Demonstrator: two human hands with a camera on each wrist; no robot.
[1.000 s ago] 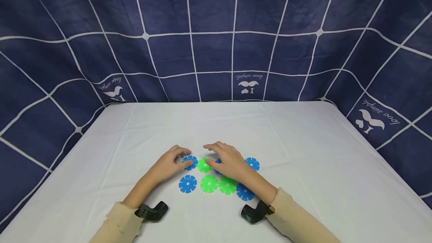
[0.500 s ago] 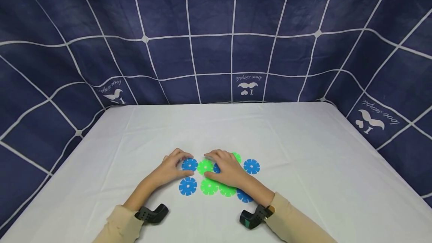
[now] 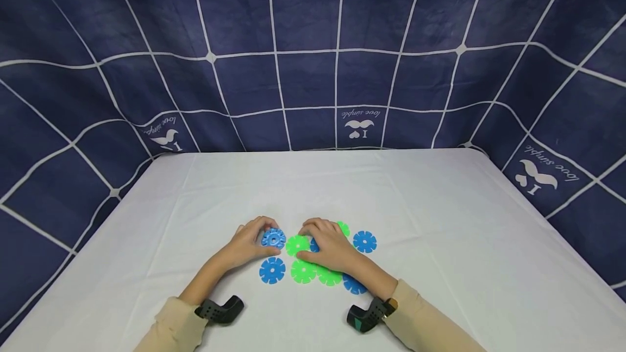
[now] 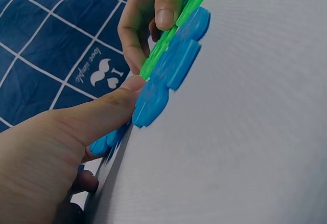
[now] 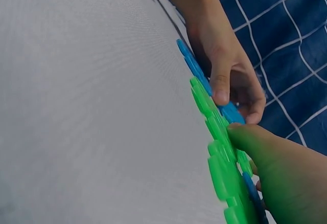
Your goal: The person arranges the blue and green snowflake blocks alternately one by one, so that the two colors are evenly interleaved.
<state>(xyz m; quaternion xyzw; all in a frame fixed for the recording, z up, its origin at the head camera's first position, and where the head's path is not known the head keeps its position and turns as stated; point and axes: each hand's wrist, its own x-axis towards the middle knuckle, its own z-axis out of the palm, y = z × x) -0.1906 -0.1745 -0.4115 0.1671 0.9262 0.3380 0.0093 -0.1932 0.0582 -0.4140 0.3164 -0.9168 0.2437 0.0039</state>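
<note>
My left hand (image 3: pixel 244 246) pinches a blue snowflake building disc (image 3: pixel 273 238) between thumb and fingers. That disc looks slightly tilted and catches the light. To its right, my right hand (image 3: pixel 330 246) holds a green snowflake disc (image 3: pixel 296 245) at its edges. In the right wrist view the right thumb (image 5: pixel 250 137) lies against green plastic; the fingers behind are mostly hidden. The two held discs lie close together but apart. Another blue disc (image 3: pixel 315 244) is partly covered by my right hand.
Nearer me, a row holds a blue disc (image 3: pixel 271 270), two green discs (image 3: pixel 304 271) and a blue disc (image 3: pixel 354 284) partly under the right forearm. Past the right hand lie a green disc (image 3: pixel 344 228) and a blue disc (image 3: pixel 364 242). White cloth (image 3: pixel 440 265) covers the table.
The left fingers have closed in on the blue disc, which has tipped a little. The right hand has settled lower, its fingers and thumb drawing in on the green disc.
</note>
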